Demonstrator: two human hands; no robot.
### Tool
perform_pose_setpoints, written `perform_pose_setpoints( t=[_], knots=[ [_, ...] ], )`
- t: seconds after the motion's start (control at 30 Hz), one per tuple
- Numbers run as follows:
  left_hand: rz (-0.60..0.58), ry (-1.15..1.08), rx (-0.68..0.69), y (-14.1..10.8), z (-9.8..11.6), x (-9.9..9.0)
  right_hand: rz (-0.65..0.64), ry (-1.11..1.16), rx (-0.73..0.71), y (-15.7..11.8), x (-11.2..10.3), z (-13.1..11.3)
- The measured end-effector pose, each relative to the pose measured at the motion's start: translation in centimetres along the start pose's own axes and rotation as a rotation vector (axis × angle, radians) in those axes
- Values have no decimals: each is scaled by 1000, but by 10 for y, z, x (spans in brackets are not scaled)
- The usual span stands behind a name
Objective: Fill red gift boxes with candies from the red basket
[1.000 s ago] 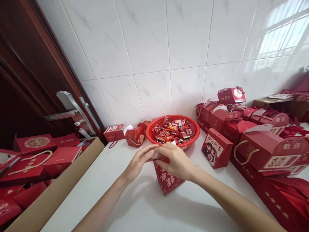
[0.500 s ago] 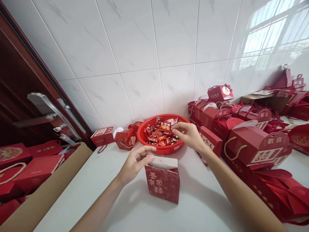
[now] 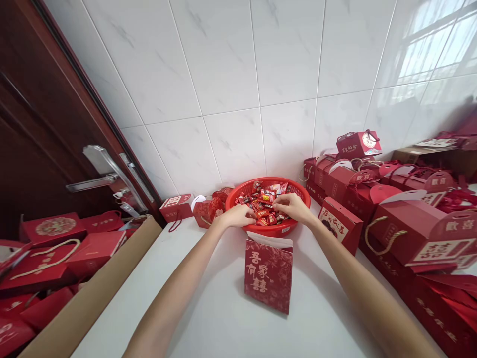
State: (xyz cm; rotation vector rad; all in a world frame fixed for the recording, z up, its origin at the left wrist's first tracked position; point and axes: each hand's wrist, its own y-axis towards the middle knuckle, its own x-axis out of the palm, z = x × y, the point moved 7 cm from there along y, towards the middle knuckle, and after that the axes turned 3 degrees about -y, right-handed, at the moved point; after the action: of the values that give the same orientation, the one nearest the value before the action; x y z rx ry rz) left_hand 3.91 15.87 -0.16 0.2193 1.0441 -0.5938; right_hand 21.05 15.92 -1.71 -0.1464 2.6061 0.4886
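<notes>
A red plastic basket (image 3: 305, 209) holds many small wrapped candies (image 3: 266, 196), mostly red. My left hand (image 3: 238, 216) reaches over its front left rim, fingers bent but slightly apart at the candies, and I see nothing held. At the right side of the pile, my right hand (image 3: 292, 206) has thumb and fingers pinched together at the candies; what lies between the fingertips is hidden. In front of the basket, a dark red paper gift box (image 3: 268, 276) with gold characters stands upright on the white table (image 3: 208, 308). Its top flap is up, and neither hand touches it.
Several red gift boxes (image 3: 417, 233) with rope handles are stacked on the right. Another red box (image 3: 341, 223) stands beside the basket. Small boxes (image 3: 177, 208) sit left of it. A cardboard carton (image 3: 97, 283) full of red boxes is at left, near a door handle (image 3: 91, 183).
My left hand has let go of the gift box and moved forward to the basket. My right hand has come down onto the candies. The view has turned slightly left.
</notes>
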Motion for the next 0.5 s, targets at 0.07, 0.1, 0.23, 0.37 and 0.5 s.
perform_pose_setpoints(
  t=[0.07, 0.1, 0.23, 0.37, 0.5],
  knots=[
    [-87, 141, -102, 16, -4, 7, -58, -8, 26, 4, 6, 4],
    [-102, 190, -140, 22, -4, 9, -84, -16, 40, 6, 8, 6],
    [-155, 292, -193, 40, -5, 24, -127, -58, 92, 9, 15, 16],
    [-162, 293, -152, 49, -7, 34, -104, -37, 106, 9, 15, 19],
    [-182, 255, -75, 47, -7, 35, -87, 35, 99, 7, 11, 15]
  ],
)
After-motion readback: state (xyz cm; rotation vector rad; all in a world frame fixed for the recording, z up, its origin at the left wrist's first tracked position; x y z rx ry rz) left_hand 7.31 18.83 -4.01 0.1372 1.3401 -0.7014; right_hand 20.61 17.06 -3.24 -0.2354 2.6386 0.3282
